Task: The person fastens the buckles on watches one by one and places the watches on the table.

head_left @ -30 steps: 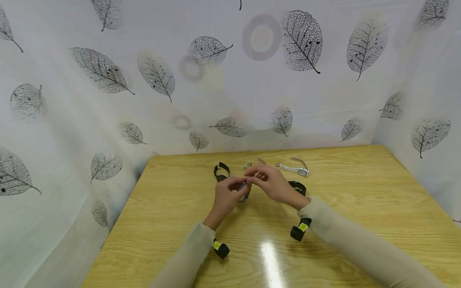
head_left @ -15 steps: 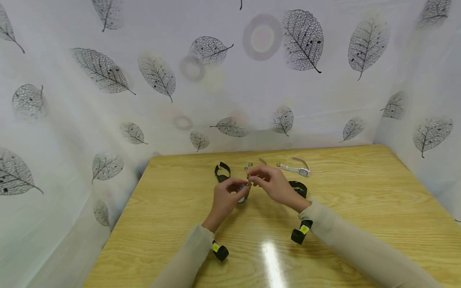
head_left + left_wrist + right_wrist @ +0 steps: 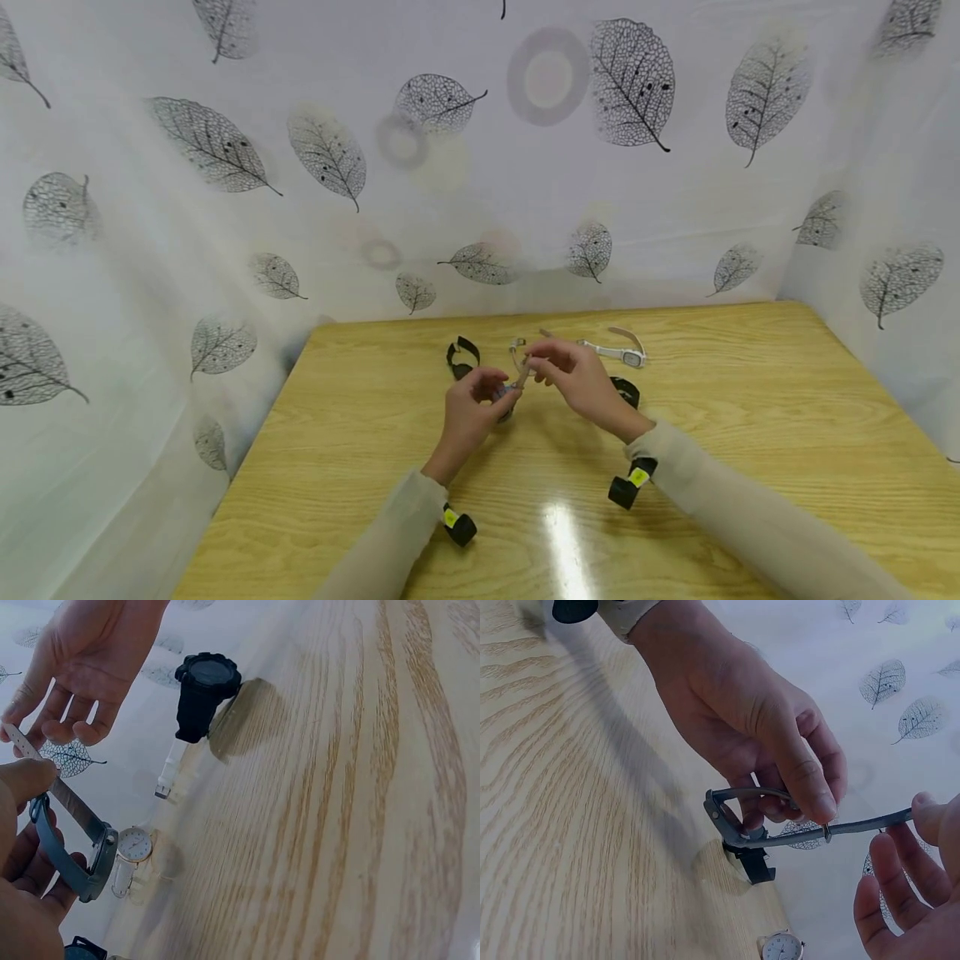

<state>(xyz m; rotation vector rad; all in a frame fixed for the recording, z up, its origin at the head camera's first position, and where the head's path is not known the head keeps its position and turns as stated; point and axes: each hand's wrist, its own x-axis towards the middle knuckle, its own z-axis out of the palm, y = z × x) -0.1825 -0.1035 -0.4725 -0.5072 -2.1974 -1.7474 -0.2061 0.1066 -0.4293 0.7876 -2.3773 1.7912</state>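
Note:
A grey-blue watch (image 3: 506, 412) is held just above the table between both hands. My left hand (image 3: 467, 419) pinches its band near the buckle; in the right wrist view the left hand (image 3: 757, 724) has its thumb on the buckle, with the watch case (image 3: 721, 817) below the fingers. My right hand (image 3: 585, 387) pinches the tip of the long strap piece (image 3: 523, 373), drawn out straight. From the left wrist view, the right hand (image 3: 94, 667) grips that tip between thumb and forefinger, its other fingers loosely curled. The case (image 3: 103, 864) hangs tilted beside the left fingers.
Behind the hands on the wooden table (image 3: 360, 417) lie a black watch (image 3: 463, 358), a white watch (image 3: 618, 354) and a small round-faced watch (image 3: 136, 844). Another black watch (image 3: 627, 391) is partly hidden by my right hand. A leaf-print cloth (image 3: 480, 183) hangs behind.
My right hand has moved slightly right, away from the left, and a longer length of strap now shows between them. The left hand has barely moved.

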